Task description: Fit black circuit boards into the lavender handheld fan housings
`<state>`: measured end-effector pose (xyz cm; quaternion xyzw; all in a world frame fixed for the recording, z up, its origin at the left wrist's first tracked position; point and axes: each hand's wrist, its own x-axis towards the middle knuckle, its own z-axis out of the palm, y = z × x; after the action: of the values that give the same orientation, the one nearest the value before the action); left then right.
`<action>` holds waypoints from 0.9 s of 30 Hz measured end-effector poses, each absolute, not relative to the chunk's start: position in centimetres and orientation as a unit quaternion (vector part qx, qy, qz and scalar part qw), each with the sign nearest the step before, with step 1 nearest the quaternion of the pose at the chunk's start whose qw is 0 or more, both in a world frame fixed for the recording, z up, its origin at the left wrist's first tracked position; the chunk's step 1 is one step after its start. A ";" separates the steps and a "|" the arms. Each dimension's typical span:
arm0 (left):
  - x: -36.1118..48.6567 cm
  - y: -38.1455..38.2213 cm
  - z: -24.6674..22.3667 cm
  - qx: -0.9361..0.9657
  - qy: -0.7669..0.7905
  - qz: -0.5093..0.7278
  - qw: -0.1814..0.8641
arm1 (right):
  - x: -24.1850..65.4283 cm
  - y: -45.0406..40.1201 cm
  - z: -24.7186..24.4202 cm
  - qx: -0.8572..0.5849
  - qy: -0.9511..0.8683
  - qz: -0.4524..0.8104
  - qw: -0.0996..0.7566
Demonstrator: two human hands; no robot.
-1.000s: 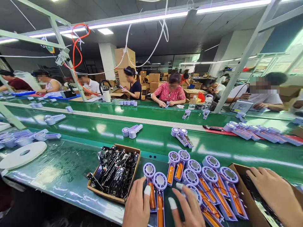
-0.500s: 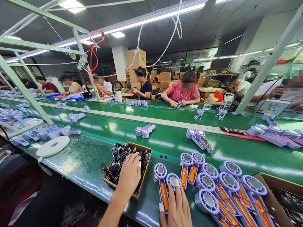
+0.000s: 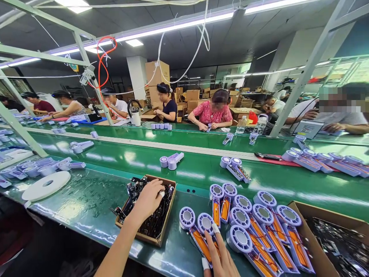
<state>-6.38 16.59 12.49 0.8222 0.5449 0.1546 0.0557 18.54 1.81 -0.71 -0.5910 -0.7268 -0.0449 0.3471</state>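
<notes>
My left hand [image 3: 147,201] curls over a cardboard tray [image 3: 138,235] of black circuit boards [image 3: 152,219], its white-capped fingertip among the boards. Whether it grips one, I cannot tell. My right hand [image 3: 220,257] is at the bottom edge, with its white-capped fingers against a lavender handheld fan unit [image 3: 205,224] that has an orange strip along its handle. Several matching units [image 3: 243,204] lie side by side to its right, with thin wires running among them.
A cardboard box [image 3: 313,246] of dark parts stands at the right. Beyond the green workbench [image 3: 86,204] and a white tape roll [image 3: 46,186], fan parts [image 3: 172,161] travel on green conveyor belts [image 3: 190,163]. Co-workers [image 3: 211,113] sit across the line.
My left hand has moved from the fan units onto the tray of boards. The view has swung slightly, and the hand seen over the right box earlier is gone.
</notes>
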 end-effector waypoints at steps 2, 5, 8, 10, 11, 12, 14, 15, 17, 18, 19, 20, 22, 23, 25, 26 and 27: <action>-6.1 16.5 11.9 0.827 0.535 0.161 0.068 | 18.5 1.8 -0.5 -0.590 -0.731 -0.044 0.341; -5.6 16.5 12.2 0.826 0.526 0.187 0.079 | 18.4 1.7 -0.3 -0.596 -0.730 -0.044 0.332; -5.6 16.5 13.2 0.803 0.539 0.240 0.081 | 18.3 1.7 -0.1 -0.602 -0.729 -0.045 0.324; -6.0 16.3 13.3 0.784 0.547 0.280 0.091 | 18.4 1.7 -0.1 -0.603 -0.730 -0.052 0.318; -6.2 16.0 13.2 0.775 0.548 0.299 0.098 | 18.5 1.7 -0.1 -0.605 -0.730 -0.057 0.314; -6.4 15.7 13.0 0.767 0.548 0.317 0.107 | 18.5 1.7 -0.2 -0.607 -0.729 -0.062 0.309; -6.8 15.0 12.7 0.750 0.546 0.352 0.127 | 18.6 1.8 -0.3 -0.615 -0.727 -0.067 0.298; -7.0 14.8 12.7 0.740 0.546 0.369 0.136 | 18.6 1.8 -0.4 -0.618 -0.727 -0.068 0.292; -7.5 14.5 13.0 0.714 0.554 0.401 0.151 | 18.7 1.8 -0.7 -0.619 -0.729 -0.068 0.284; -7.8 14.5 13.3 0.699 0.560 0.415 0.159 | 18.7 1.8 -0.8 -0.619 -0.730 -0.068 0.282; -8.0 14.5 13.6 0.685 0.566 0.426 0.168 | 18.8 1.7 -0.9 -0.617 -0.731 -0.068 0.282; -8.2 14.6 13.8 0.674 0.570 0.435 0.179 | 18.8 1.7 -1.0 -0.616 -0.733 -0.067 0.282; -8.4 14.6 14.1 0.656 0.574 0.448 0.201 | 19.0 1.8 -1.0 -0.611 -0.735 -0.066 0.286; -8.4 14.5 14.0 0.646 0.576 0.455 0.208 | 19.0 1.8 -1.0 -0.607 -0.736 -0.065 0.290; -8.1 13.6 13.5 0.623 0.588 0.471 0.210 | 19.1 1.8 -0.9 -0.599 -0.739 -0.065 0.301; -7.8 13.0 13.0 0.609 0.599 0.478 0.205 | 19.0 1.8 -0.8 -0.596 -0.740 -0.064 0.306; -7.5 12.3 12.5 0.597 0.610 0.481 0.199 | 19.0 1.8 -0.8 -0.595 -0.739 -0.062 0.310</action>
<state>-7.46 12.28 12.55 0.5970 0.6105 0.4810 0.1988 19.02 1.75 -0.75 -0.5949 -0.7391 -0.0621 0.3098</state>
